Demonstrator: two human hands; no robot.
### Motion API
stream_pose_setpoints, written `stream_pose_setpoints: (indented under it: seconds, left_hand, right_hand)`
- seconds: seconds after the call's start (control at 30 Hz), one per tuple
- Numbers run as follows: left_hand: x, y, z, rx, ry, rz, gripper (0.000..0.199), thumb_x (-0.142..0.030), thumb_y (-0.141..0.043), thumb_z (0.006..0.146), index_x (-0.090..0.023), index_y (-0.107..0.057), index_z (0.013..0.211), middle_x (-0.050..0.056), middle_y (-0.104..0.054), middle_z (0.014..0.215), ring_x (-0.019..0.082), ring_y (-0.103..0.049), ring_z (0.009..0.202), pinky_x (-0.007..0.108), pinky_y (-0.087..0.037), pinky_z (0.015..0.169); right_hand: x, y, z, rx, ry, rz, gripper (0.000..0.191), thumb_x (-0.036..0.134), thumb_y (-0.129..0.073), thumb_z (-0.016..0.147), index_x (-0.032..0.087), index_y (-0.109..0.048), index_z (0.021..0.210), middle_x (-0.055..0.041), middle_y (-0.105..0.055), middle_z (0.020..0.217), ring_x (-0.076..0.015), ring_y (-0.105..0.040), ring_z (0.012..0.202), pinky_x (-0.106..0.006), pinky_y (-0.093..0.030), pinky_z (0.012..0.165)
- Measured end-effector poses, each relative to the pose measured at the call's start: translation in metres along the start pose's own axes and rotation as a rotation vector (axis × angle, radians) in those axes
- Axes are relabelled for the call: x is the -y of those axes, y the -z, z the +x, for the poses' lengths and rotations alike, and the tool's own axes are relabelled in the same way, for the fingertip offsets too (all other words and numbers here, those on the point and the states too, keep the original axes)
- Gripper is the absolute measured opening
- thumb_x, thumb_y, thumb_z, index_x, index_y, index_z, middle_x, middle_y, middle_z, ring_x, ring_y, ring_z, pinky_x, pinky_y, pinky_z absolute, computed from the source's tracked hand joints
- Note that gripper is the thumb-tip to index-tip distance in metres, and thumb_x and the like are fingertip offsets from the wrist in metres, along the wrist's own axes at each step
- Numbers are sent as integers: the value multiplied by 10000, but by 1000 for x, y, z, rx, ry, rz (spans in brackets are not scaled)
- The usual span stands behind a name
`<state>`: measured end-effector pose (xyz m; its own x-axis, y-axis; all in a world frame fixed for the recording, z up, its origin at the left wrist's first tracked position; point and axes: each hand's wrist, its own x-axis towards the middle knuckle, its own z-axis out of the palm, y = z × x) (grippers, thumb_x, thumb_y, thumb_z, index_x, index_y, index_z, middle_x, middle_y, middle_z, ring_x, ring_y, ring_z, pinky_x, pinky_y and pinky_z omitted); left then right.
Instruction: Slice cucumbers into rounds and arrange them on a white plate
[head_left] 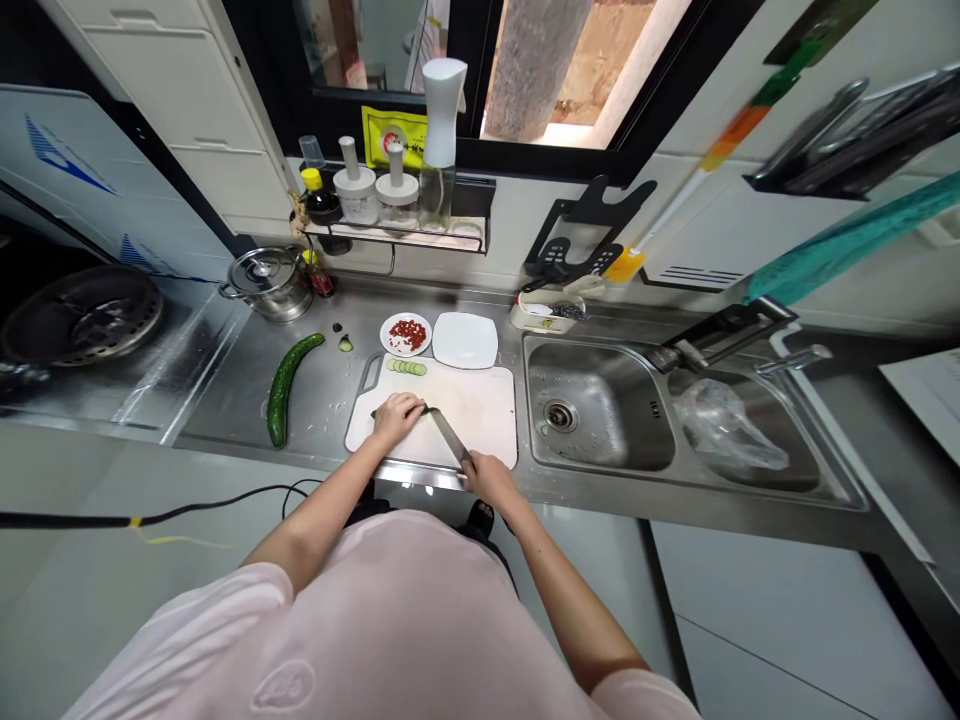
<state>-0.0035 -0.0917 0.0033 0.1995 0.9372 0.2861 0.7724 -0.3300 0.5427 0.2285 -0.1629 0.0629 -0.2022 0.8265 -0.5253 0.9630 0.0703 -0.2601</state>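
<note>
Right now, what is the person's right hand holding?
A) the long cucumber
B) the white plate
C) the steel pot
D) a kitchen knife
D. The right hand grips a kitchen knife, its blade down on the white cutting board beside the cucumber piece under the left hand.

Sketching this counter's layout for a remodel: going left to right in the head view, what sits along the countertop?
Steel stockpot → cucumber → white cutting board → left steel sink basin → plastic bag
</note>
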Motion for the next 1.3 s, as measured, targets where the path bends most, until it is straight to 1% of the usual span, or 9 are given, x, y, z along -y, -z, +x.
stream_pose_setpoints:
  seconds: [0.23, 0.37, 0.6, 0.73, 0.8, 0.93, 1.03, 1.17, 1.3]
  left_hand:
    - [-2, 5, 3, 38, 9, -2, 224, -335, -485, 901, -243, -682, 956, 32, -677, 939, 168, -592, 919, 310, -448, 849]
    - [-3, 10, 4, 52, 32, -32, 231, -353, -486, 897, -248, -679, 969, 27, -687, 947, 174, -602, 910, 312, -457, 832]
    - [-3, 12, 4, -78, 149, -111, 263, -376, -479, 898, -230, -668, 1007, 48, -674, 1018, 185, -597, 963, 330, -468, 869]
    - [-12, 15, 10, -111, 134, -129, 260, -377, -500, 889, -233, -653, 1043, 47, -657, 1059, 187, -581, 1005, 334, -453, 904]
    - [-20, 18, 15, -85, 90, -122, 274, -382, -526, 874, -235, -644, 1073, 46, -646, 1081, 189, -566, 1028, 336, -439, 923]
    - [-36, 25, 24, 44, 4, -85, 368, -432, -599, 816, -258, -626, 1139, 55, -616, 1118, 222, -524, 1083, 363, -415, 938]
    - [-44, 28, 29, 135, -25, -44, 414, -477, -651, 758, -282, -641, 1123, 56, -604, 1128, 253, -501, 1109, 400, -383, 959]
    - [-45, 28, 34, 220, -40, -53, 331, -486, -666, 735, -289, -683, 999, 36, -625, 1083, 248, -528, 1054, 402, -381, 942]
    - [-44, 25, 37, 247, -23, -122, 284, -443, -663, 745, -272, -683, 972, 23, -643, 1056, 232, -556, 1002, 372, -410, 902]
  right_hand:
    - [-4, 5, -1, -81, -132, -97, 309, 345, -309, 976, 228, -560, 1113, -99, -667, 960, -208, -626, 884, -271, -367, 704]
    - [-4, 9, 0, -200, -142, -123, 317, 356, -309, 977, 245, -537, 1167, -94, -654, 974, -203, -610, 902, -276, -359, 732]
    - [-1, 14, 2, -289, -141, -125, 337, 317, -472, 913, 211, -494, 1233, -98, -617, 1046, -221, -543, 986, -294, -322, 819]
    - [-1, 15, 3, -344, -121, -149, 374, 296, -501, 891, 209, -482, 1254, -93, -602, 1033, -231, -512, 984, -306, -299, 825]
    - [-1, 15, 2, -369, -106, -163, 401, 298, -513, 881, 206, -476, 1270, -97, -593, 1029, -237, -499, 968, -313, -292, 813]
    - [-2, 17, 1, -383, -68, -181, 455, 298, -524, 872, 196, -457, 1311, -112, -573, 1011, -247, -471, 953, -321, -275, 801]
    - [-3, 16, 0, -400, -31, -195, 476, 309, -520, 874, 189, -449, 1329, -116, -563, 1003, -249, -451, 945, -326, -268, 803]
    - [-5, 13, 0, -432, -17, -220, 468, 306, -511, 878, 191, -456, 1328, -113, -559, 999, -243, -435, 929, -329, -263, 806]
    - [-8, 9, 1, -469, -1, -233, 454, 306, -501, 883, 185, -470, 1320, -105, -559, 978, -240, -432, 898, -335, -260, 791]
